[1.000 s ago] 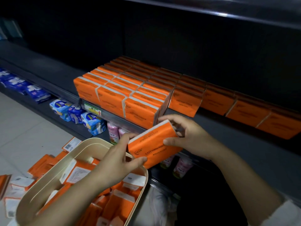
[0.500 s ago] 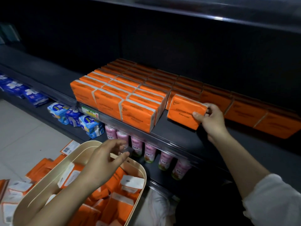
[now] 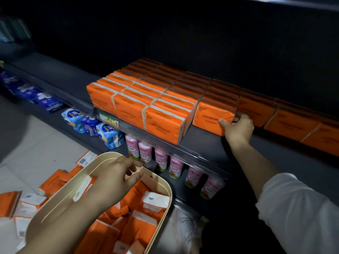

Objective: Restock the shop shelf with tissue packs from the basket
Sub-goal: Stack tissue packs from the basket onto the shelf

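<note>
The orange tissue pack (image 3: 211,119) stands on the shelf (image 3: 205,143), face outward, at the front of its row and just right of the taller stacked block (image 3: 146,107). The right hand (image 3: 238,128) is clamped on the pack's lower right corner, thumb on the front face, fingers wrapped behind.

To seat the pack well, press it back until it meets the pack behind, keep its face square to the shelf edge, then release without dragging it forward. Close the gap to the next row (image 3: 255,109), right of the grip.

The left hand (image 3: 117,178) hovers below and left, fingers spread and empty, over the basket (image 3: 166,187), ready to take another pack from it.
</note>
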Motion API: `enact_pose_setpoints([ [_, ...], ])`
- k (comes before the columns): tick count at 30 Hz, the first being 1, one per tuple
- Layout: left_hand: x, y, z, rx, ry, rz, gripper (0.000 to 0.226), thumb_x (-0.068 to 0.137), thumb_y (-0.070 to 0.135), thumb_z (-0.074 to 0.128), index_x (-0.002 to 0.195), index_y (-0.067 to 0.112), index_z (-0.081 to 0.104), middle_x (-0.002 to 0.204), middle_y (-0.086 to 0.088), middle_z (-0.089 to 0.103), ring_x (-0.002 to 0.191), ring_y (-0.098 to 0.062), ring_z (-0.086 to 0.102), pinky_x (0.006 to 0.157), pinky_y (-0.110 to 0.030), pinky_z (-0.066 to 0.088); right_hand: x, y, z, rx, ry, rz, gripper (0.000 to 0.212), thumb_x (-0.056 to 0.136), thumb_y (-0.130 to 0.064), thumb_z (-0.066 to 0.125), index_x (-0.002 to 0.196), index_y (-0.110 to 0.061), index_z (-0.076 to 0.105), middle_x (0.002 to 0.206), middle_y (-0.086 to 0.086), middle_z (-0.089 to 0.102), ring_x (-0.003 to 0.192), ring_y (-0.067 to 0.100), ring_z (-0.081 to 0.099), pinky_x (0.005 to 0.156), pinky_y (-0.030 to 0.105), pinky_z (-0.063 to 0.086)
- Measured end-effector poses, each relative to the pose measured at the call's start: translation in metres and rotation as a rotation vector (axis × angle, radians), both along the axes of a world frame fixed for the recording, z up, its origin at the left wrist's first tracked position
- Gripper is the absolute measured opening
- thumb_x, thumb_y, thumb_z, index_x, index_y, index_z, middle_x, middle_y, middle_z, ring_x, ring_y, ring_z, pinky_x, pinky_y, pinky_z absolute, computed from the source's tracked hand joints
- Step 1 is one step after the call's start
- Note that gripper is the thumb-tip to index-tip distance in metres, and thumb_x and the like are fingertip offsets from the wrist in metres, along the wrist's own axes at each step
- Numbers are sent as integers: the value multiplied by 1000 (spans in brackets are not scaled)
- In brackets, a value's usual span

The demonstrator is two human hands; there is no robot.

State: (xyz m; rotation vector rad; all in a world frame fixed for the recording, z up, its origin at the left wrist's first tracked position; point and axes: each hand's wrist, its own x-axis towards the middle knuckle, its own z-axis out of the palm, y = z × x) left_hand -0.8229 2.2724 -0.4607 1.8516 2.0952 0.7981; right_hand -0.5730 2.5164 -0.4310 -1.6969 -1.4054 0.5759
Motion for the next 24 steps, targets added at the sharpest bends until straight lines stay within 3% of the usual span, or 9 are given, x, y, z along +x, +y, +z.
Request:
enact_pose_setpoints([
  [5, -7, -7, 2, -13, 12, 20, 19, 80, 40, 63, 93, 25, 65, 78, 12, 56, 70, -2, 55, 67, -26, 47, -5, -1, -1, -23, 25, 0, 64, 71, -27, 81, 123, -3, 51, 116, 12, 61, 107, 28, 59, 94, 41, 49],
  [8, -14, -16, 4, -44, -13, 59, 14, 83, 27, 69, 95, 21, 64, 80, 13, 53, 73, -5, 55, 68, -23, 46, -4, -5, 3, -68, 62, -26, 79, 67, -31, 83, 130, -4, 42, 127, 13, 53, 115, 30, 54, 98, 45, 46],
  [11, -29, -26, 2, -68, -3, 106, 16, 83, 25, 69, 96, 18, 66, 78, 13, 52, 70, -7, 54, 65, -17, 40, -4, -21, 18, 25, 112, -79, 69, 72, -27, 78, 127, -6, 43, 124, 11, 47, 114, 27, 51, 100, 40, 45],
  [13, -40, -35, 2, -95, -5, 139, 15, 84, 26, 68, 97, 18, 65, 79, 12, 52, 70, -3, 52, 64, -13, 37, -11, -40, 29, 141, 138, -47, 60, 74, -23, 74, 125, -12, 45, 115, 3, 45, 103, 17, 51, 98, 34, 46],
  [17, -60, -55, 5, -122, 11, 201, 15, 86, 28, 65, 98, 19, 65, 81, 8, 53, 72, -10, 54, 67, -23, 40, -46, -101, 31, 282, 170, 246, 47, 73, -19, 70, 115, -27, 50, 105, 1, 48, 81, -2, 47, 81, 21, 47],
  [19, -69, -64, 6, -131, 22, 224, 16, 87, 29, 64, 99, 18, 65, 81, 8, 52, 73, -11, 54, 68, -24, 37, -69, -135, 22, 284, 122, 463, 44, 73, -16, 71, 106, -34, 49, 102, 4, 50, 78, -2, 48, 71, 12, 43],
  [22, -81, -75, 4, -154, 30, 255, 19, 87, 30, 64, 102, 18, 64, 84, 8, 49, 74, -10, 53, 69, -25, 38, -101, -170, -2, 197, 11, 726, 46, 74, -7, 74, 110, -27, 54, 99, -4, 47, 81, 2, 48, 74, 15, 42],
  [24, -89, -84, 3, -180, 39, 278, 23, 86, 30, 64, 106, 18, 64, 91, 6, 50, 79, -14, 56, 72, -28, 42, -117, -181, -20, 160, -134, 862, 46, 74, -10, 75, 116, -17, 58, 101, -7, 44, 87, 1, 46, 77, 12, 37],
])
